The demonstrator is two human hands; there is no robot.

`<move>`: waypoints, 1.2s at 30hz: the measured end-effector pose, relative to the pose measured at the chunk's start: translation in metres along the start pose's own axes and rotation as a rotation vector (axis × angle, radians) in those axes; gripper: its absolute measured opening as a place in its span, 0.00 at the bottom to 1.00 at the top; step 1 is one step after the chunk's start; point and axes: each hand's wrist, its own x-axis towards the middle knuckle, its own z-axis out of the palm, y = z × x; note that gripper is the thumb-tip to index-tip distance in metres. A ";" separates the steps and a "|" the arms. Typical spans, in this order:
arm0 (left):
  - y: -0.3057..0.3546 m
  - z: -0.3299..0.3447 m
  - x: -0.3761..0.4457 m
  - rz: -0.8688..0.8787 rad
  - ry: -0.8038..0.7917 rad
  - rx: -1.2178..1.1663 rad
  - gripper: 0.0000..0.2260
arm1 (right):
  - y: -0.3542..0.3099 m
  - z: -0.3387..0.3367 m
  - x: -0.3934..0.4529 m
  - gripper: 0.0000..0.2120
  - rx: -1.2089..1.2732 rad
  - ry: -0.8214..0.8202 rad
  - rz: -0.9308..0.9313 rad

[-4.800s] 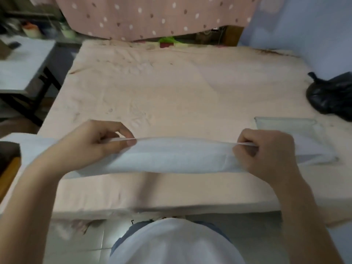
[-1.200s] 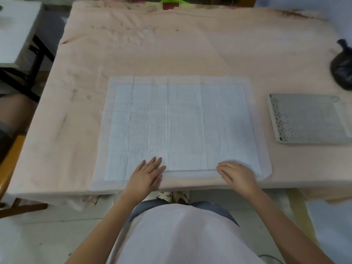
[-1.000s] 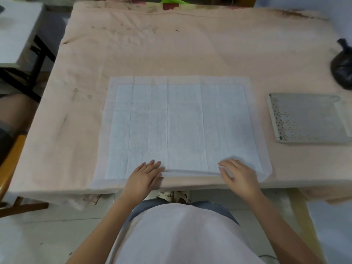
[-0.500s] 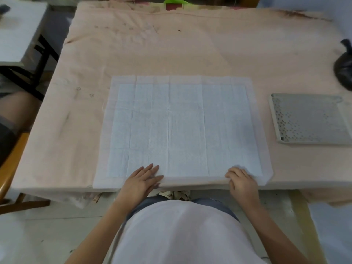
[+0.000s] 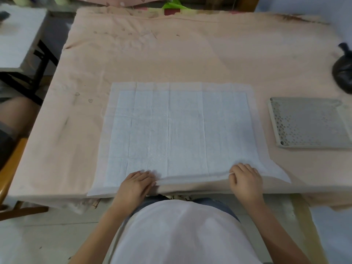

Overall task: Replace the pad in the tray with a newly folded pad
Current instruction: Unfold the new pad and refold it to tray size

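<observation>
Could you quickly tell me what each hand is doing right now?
Left hand: pinching the pad at its near edge.
Right hand: pinching that same edge.

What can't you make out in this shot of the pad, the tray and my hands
Head view, the only one:
- Tray: right end cut off by the frame edge, so whether a pad lies in it is unclear.
- Black bag: cropped by the right edge.
- Pad: near edge under the left hand and right hand.
- Left hand's grip: fingertips not resolved.
</observation>
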 end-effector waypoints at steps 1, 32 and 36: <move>-0.002 -0.002 0.005 -0.017 -0.018 0.002 0.27 | -0.002 0.001 0.005 0.15 -0.002 -0.033 -0.011; -0.036 0.042 0.139 -0.098 0.140 0.093 0.22 | -0.055 0.070 0.114 0.24 0.079 -0.207 -0.040; -0.024 0.059 0.134 -0.152 0.080 0.088 0.23 | -0.097 0.083 0.111 0.25 0.091 -0.314 -0.177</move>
